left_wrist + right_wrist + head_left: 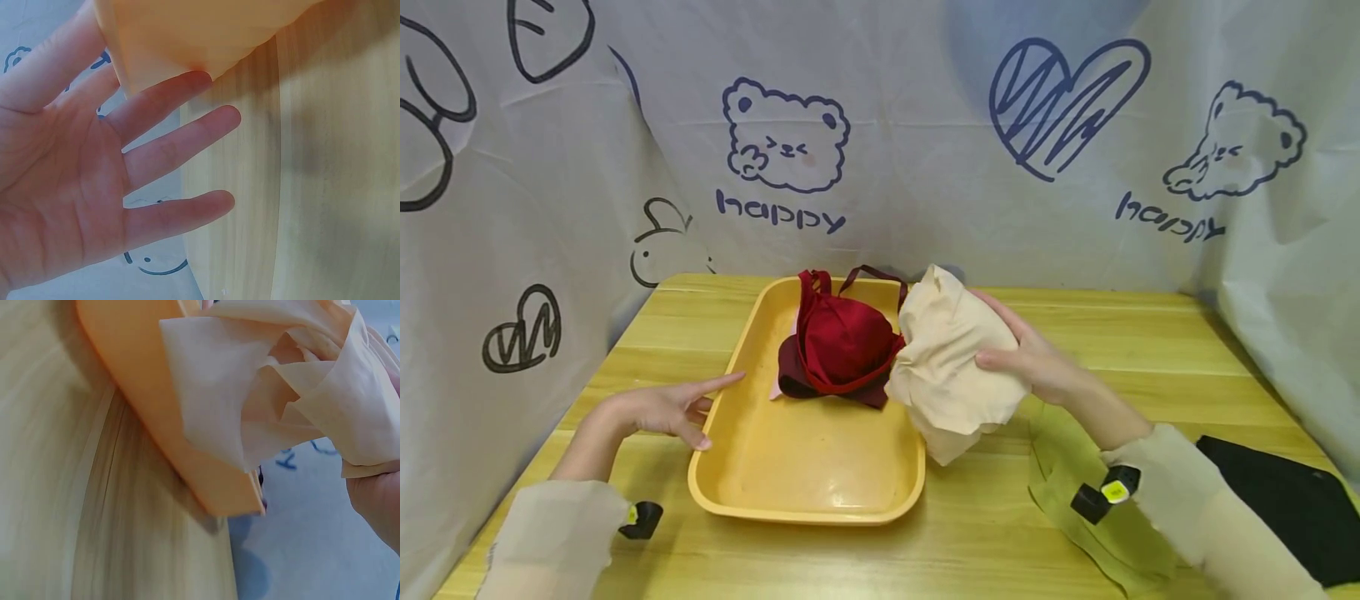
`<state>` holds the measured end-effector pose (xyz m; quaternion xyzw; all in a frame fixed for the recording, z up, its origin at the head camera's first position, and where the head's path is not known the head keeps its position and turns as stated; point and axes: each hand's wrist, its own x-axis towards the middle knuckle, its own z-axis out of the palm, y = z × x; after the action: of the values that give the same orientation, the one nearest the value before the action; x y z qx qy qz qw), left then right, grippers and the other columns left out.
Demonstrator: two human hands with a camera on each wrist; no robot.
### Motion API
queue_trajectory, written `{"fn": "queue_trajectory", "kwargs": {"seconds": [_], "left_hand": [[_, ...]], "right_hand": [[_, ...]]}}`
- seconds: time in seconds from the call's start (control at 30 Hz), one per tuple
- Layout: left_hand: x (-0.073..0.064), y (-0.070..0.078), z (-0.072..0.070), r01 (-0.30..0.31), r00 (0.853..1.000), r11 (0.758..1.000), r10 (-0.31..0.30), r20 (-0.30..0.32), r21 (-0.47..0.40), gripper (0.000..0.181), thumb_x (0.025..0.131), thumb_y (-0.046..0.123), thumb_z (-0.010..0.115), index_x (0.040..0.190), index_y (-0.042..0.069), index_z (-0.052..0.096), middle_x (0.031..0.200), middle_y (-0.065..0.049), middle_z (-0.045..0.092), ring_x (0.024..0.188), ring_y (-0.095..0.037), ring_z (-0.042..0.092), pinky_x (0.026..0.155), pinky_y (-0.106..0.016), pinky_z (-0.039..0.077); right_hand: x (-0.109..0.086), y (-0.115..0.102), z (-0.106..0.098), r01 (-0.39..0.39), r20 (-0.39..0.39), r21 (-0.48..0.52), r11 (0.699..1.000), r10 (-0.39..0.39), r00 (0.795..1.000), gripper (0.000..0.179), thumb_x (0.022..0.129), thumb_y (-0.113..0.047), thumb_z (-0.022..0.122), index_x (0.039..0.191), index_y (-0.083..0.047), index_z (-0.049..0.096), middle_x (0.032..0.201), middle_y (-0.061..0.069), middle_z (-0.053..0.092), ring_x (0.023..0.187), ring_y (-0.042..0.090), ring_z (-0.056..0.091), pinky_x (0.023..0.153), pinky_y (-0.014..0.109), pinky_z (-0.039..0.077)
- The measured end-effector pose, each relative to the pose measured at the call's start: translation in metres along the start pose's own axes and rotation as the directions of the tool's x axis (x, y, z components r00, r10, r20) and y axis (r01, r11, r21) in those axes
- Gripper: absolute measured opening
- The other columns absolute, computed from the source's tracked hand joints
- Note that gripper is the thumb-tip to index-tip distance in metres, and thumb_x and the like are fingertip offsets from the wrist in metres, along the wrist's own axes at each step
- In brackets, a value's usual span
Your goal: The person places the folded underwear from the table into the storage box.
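Note:
My right hand (1037, 358) grips a bunched piece of thin beige cloth (951, 358) over the right rim of a yellow plastic tray (805, 467). In the right wrist view the beige cloth (219, 387) hangs in loose folds beside the tray's outer wall (156, 394). My left hand (662, 412) is at the tray's left edge, thumb and index finger at the rim. From the left wrist, its fingers (181, 153) look straight and spread, one touching the outer wall. Inside the tray lies a red bra (846, 342) on top of dark maroon fabric (793, 371).
A green cloth (1075, 467) lies on the wooden table (955, 542) under my right forearm. Farther right is a flat black cloth (1277, 500). White sheeting (917, 167) with drawn bears and hearts hangs behind the table and along its sides.

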<state>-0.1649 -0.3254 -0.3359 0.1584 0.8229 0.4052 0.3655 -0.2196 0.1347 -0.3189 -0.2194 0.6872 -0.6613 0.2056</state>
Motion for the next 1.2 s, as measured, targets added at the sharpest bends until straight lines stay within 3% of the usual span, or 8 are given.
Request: {"fn": "queue_trajectory", "kwargs": {"seconds": [0.27,0.57,0.9,1.2], "left_hand": [[0.001,0.001,0.000,0.030,1.000,1.000,-0.030,-0.003,0.002,0.105,0.075,0.023,0.074,0.147,0.009,-0.002,0.140,-0.042,0.001,0.126,-0.058,0.014,0.097,-0.061,0.028],[0.002,0.001,0.000,0.052,0.999,0.999,-0.052,-0.015,0.008,0.105,0.075,0.022,0.075,0.147,0.010,-0.001,0.141,-0.041,0.005,0.126,-0.056,0.018,0.097,-0.058,0.032],[0.002,0.002,0.000,0.072,0.997,0.997,-0.073,-0.018,-0.016,0.106,0.074,0.019,0.076,0.147,0.011,-0.001,0.139,-0.043,0.011,0.125,-0.056,0.021,0.096,-0.055,0.035],[0.002,0.001,0.000,0.072,0.997,0.997,-0.073,-0.019,-0.005,0.107,0.074,0.021,0.076,0.147,0.012,-0.001,0.139,-0.043,0.006,0.126,-0.057,0.018,0.096,-0.058,0.033]], "right_hand": [[0.030,0.003,0.034,0.043,0.083,0.005,0.999,-0.043,0.996,0.087,0.078,-0.013,0.071,0.147,-0.023,0.017,0.143,0.016,0.025,0.104,0.024,0.051,0.078,0.037,0.050],[0.054,0.020,0.070,0.057,0.158,-0.020,0.998,-0.053,0.986,0.081,0.080,-0.006,0.066,0.145,-0.025,0.023,0.139,0.016,0.031,0.109,0.026,0.046,0.085,0.036,0.047],[0.059,0.039,0.097,0.076,0.190,-0.119,0.990,-0.053,0.980,0.077,0.080,-0.007,0.067,0.143,-0.023,0.028,0.141,0.008,0.033,0.111,0.023,0.043,0.095,0.035,0.038],[0.061,0.049,0.107,0.111,0.228,-0.239,0.965,-0.055,0.972,0.075,0.080,-0.008,0.067,0.143,-0.019,0.028,0.144,0.006,0.032,0.119,0.022,0.038,0.103,0.039,0.031]]}}
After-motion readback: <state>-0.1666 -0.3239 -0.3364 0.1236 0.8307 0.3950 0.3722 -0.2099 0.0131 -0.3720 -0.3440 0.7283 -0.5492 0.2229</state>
